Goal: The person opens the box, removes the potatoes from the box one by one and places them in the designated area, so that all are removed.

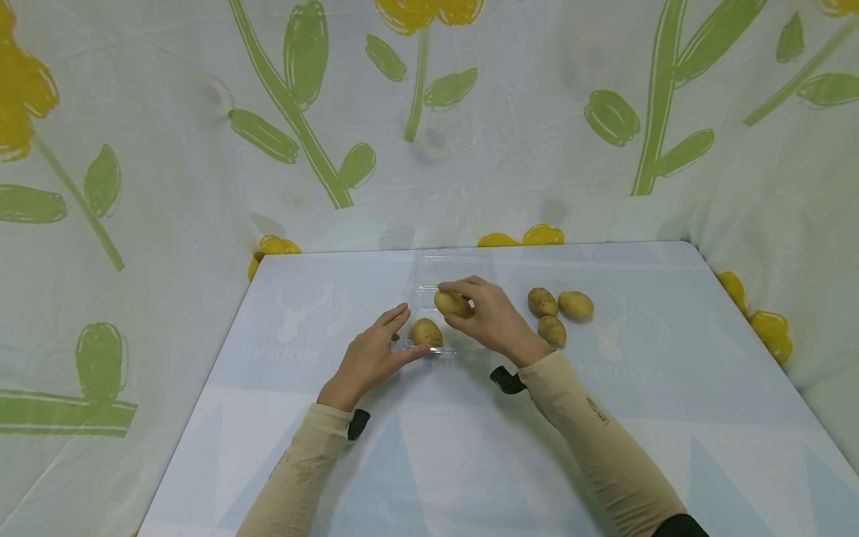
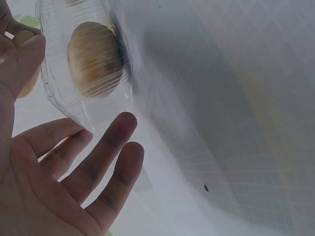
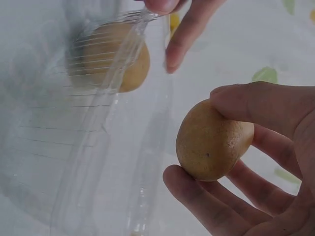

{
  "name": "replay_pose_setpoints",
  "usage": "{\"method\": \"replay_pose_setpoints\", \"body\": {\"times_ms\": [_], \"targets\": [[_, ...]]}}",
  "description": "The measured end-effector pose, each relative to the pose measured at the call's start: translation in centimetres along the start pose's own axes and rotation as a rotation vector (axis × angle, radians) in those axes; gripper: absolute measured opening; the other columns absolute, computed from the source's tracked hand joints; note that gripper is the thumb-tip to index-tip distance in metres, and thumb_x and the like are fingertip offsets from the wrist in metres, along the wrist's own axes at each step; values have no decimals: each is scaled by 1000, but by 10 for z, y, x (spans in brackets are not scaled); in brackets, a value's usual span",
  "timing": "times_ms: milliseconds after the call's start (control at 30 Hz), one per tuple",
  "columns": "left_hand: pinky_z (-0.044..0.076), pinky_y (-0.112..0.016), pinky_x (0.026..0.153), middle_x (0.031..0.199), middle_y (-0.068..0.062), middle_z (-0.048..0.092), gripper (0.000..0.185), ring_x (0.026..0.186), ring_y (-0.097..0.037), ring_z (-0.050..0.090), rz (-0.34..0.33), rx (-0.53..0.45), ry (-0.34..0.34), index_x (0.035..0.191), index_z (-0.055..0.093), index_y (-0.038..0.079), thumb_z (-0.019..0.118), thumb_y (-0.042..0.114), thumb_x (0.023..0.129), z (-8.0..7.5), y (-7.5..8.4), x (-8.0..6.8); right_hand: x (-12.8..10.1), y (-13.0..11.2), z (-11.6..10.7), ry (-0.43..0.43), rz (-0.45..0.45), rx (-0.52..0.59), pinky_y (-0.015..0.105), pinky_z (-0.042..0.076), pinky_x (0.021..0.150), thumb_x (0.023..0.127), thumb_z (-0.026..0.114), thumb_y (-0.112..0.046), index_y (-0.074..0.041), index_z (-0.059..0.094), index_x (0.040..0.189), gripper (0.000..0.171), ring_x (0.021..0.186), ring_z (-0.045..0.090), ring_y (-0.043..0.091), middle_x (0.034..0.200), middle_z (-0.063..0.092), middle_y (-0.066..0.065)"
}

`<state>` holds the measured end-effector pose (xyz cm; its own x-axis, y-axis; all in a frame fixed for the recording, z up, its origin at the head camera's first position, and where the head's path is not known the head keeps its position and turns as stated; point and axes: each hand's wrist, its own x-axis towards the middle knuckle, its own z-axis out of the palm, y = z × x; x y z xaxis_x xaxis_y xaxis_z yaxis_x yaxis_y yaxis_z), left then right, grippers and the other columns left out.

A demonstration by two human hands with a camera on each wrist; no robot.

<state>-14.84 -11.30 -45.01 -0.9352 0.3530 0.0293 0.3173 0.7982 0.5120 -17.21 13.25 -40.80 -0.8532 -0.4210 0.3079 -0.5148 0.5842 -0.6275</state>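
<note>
Here a potato (image 3: 212,142) is pinched between thumb and fingers of the right hand (image 1: 488,317), just above the clear plastic tray (image 2: 86,110). The tray edge is touched by the straight, relaxed fingers of the left hand (image 1: 370,356), beside a second potato (image 1: 426,333) inside. The held potato is best lowered slowly beside it while the tray is steadied. The tray's far rim is hardly made out.

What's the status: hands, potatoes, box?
Right hand grips potato over clear box. Left hand open, steadying box edge. One potato inside; three loose. Nothing blocking.
</note>
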Motion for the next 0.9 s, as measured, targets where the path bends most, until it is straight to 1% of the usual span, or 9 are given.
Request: {"method": "replay_pose_setpoints", "body": {"times_ms": [167, 367, 500, 733, 900], "targets": [[53, -47, 90, 163, 3, 35, 87, 111, -20, 67, 0, -3, -6, 156, 41, 11, 69, 60, 89, 0, 0, 0, -5, -5, -8, 18, 5, 17, 35, 58, 83, 88, 81, -11, -8, 67, 133, 47, 101, 64, 21, 125, 65, 10], [52, -48, 92, 163, 3, 35, 88, 111, -20, 67, -4, 2, -1, 156, 41, 11, 69, 60, 89, 0, 1, 0, -13, -7, -16, 40, -7, 20, 30, 59, 79, 89, 80, -13, -10, 66, 134, 47, 102, 63, 19, 128, 64, 7], [52, -48, 92, 162, 3, 35, 87, 111, -20, 67, -6, 0, 5, 156, 42, 11, 71, 59, 89, 0, 1, -1, -18, -8, -22, 56, 0, 20, 30, 59, 78, 89, 80, -13, -10, 66, 134, 47, 105, 63, 19, 130, 63, 7], [53, -48, 90, 162, 2, 36, 87, 110, -20, 67, 9, -5, 16, 155, 42, 9, 72, 57, 89, 3, 0, 1, -31, -9, -33, 111, -1, 26, 29, 59, 78, 87, 82, -10, -10, 66, 134, 49, 110, 62, 19, 130, 63, 5], [54, -48, 89, 162, 1, 36, 88, 110, -21, 67, 18, -5, 21, 155, 42, 9, 71, 58, 89, 3, 0, 1, -43, -5, -44, 145, 12, 27, 29, 60, 77, 86, 83, -9, -12, 66, 134, 51, 109, 63, 20, 130, 63, 4]]}}
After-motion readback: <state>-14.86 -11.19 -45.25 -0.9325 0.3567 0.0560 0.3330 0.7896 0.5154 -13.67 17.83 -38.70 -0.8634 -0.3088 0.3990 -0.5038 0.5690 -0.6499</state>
